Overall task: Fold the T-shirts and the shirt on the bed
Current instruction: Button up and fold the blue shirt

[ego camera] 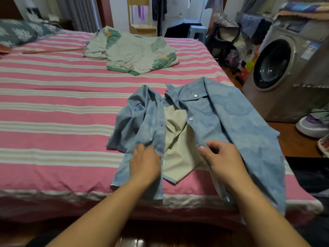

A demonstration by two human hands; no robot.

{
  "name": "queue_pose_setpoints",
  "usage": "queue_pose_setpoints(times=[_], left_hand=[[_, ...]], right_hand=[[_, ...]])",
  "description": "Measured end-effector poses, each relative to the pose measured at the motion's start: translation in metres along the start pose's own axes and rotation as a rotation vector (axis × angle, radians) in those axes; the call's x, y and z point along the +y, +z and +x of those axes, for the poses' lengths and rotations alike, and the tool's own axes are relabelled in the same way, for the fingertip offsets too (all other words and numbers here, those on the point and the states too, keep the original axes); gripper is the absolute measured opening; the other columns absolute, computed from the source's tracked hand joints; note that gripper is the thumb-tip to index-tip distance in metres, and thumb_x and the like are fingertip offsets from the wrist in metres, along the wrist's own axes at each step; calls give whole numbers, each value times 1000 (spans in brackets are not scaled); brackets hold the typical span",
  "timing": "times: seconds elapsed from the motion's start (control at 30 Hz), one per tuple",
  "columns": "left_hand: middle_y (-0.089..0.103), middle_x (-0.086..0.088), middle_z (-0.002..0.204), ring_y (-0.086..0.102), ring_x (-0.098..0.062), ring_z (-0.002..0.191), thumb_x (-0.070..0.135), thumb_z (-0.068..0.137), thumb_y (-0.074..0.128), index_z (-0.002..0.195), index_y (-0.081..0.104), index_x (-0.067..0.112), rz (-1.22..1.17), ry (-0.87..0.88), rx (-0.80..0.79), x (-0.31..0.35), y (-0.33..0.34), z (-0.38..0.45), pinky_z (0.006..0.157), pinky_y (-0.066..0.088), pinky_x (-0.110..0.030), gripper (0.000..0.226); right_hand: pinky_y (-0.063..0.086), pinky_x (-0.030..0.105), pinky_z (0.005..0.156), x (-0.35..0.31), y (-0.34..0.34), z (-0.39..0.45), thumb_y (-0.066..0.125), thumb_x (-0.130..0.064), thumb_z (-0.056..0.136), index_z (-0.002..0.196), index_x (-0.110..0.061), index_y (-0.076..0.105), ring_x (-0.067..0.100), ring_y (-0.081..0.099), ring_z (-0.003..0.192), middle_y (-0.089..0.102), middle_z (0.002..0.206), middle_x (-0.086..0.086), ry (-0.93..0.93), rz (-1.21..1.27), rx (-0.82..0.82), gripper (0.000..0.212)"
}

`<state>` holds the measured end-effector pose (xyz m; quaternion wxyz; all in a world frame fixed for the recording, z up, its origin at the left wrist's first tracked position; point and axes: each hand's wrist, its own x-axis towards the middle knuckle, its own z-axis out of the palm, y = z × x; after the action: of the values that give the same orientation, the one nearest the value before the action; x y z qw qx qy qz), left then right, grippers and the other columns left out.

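Observation:
A light blue snap-button shirt (231, 118) lies front up and unbuttoned on the pink striped bed (53, 111), near the front right corner, its pale beige lining showing in the middle. My left hand (145, 163) grips the front edge of the left panel. My right hand (222, 157) pinches the front edge of the right panel by a snap. A cream garment with green leaf print (131, 52) lies crumpled farther back on the bed.
A grey patterned pillow (19, 32) sits at the back left of the bed. A washing machine (284, 68) stands to the right, with shoes (311, 125) on the wooden floor beside it. A chair and hanging clothes are behind the bed.

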<state>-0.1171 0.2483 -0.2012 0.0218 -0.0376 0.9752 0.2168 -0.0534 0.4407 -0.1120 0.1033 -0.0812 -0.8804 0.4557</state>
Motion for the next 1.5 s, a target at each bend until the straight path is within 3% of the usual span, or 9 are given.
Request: queue_pose_setpoints(times=[0.13,0.27,0.47,0.63,0.8,1.0,1.23,1.37,1.5], left_hand=[[51,-13,131,50,-34,124,60,97,42,126,50,8,77,-88,60,4,3,-3,95,46,-46,61],[56,-18,129,56,-40,117,35,96,49,120,57,6,21,-80,-19,3,-11,12,92,47,-46,39],[65,-9,91,61,-35,86,38,94,62,89,47,18,15,71,31,-1,-71,-18,67,46,-41,25],[66,-5,66,58,-18,61,26,86,80,79,69,4,-738,-9,-108,13,-94,-52,63,46,-35,25],[71,3,61,59,0,57,16,87,78,65,73,14,-867,-42,-107,36,-40,-69,60,47,-29,22],[72,0,64,58,-1,59,19,91,72,71,77,16,-921,-66,-140,36,-29,-71,60,46,-26,21],[76,10,74,68,3,70,20,97,66,78,79,24,-903,-66,-158,30,-31,-74,64,47,-13,23],[78,-4,82,74,-16,84,10,97,63,82,82,16,-1116,-170,-289,30,-25,-80,82,56,-31,25],[75,-12,76,68,-19,72,2,93,62,75,79,12,-1167,-251,-304,25,-16,-80,71,52,-33,27]], right_hand=[[37,12,50,-2,7,1,71,-21,93,65,-18,66,-3,49,51,58,53,-16,35,148,28,29],[37,12,50,2,17,1,75,-20,90,67,-15,67,-3,48,50,59,53,-13,105,204,-5,25],[41,14,54,3,5,-3,74,-21,91,65,-15,67,-1,51,52,62,56,-11,60,194,79,27],[43,16,57,-8,-4,-16,76,-18,87,68,-16,71,1,54,56,65,60,-10,-9,321,164,20],[46,28,68,-5,36,-29,75,-24,86,76,-21,75,5,63,70,71,71,-10,-74,-62,31,11],[47,33,76,4,51,-31,70,-28,88,83,-21,75,14,65,83,72,85,-6,-148,-271,70,9],[51,35,72,11,53,-37,72,-27,88,83,-20,76,17,66,80,71,83,-5,-210,-322,86,9],[44,29,57,12,58,-46,69,-26,86,78,-20,74,19,63,65,64,72,-3,-327,-453,131,11],[28,24,48,14,69,-53,74,-17,80,78,-18,73,18,51,48,51,62,-2,-459,-593,152,2]])
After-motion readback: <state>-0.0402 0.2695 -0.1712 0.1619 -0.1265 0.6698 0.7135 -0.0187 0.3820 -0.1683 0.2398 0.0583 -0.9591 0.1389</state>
